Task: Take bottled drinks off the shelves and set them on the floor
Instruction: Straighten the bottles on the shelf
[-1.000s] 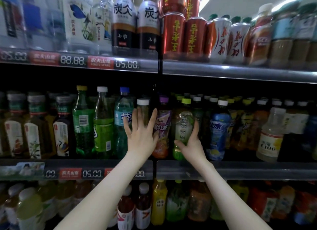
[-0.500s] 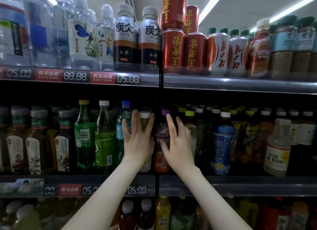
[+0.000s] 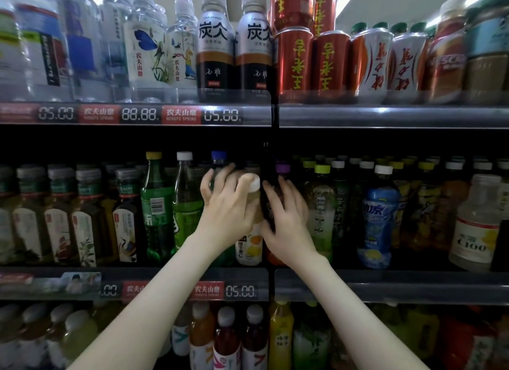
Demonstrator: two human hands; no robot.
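On the middle shelf, my left hand (image 3: pixel 228 207) curls round a white-capped yellow vitamin drink bottle (image 3: pixel 250 245), its thumb by the cap. Right beside it, my right hand (image 3: pixel 286 218) wraps its fingers round a purple-capped bottle (image 3: pixel 283 168), whose body is mostly hidden behind the hand. Both bottles stand upright at the shelf's front, either side of the dark upright post. A blue-capped bottle (image 3: pixel 219 157) stands just behind my left fingers.
Green soda bottles (image 3: pixel 157 204) and tea bottles stand to the left, a blue-labelled bottle (image 3: pixel 378 218) and a C100 bottle (image 3: pixel 475 226) to the right. Water bottles and red cans (image 3: pixel 294 61) fill the top shelf. More bottles stand on the bottom shelf (image 3: pixel 385 287).
Both hands reached deeper into the middle shelf and their fingers curled: the left onto the white-capped bottle, the right shifted left from the green-capped bottle onto the purple-capped one.
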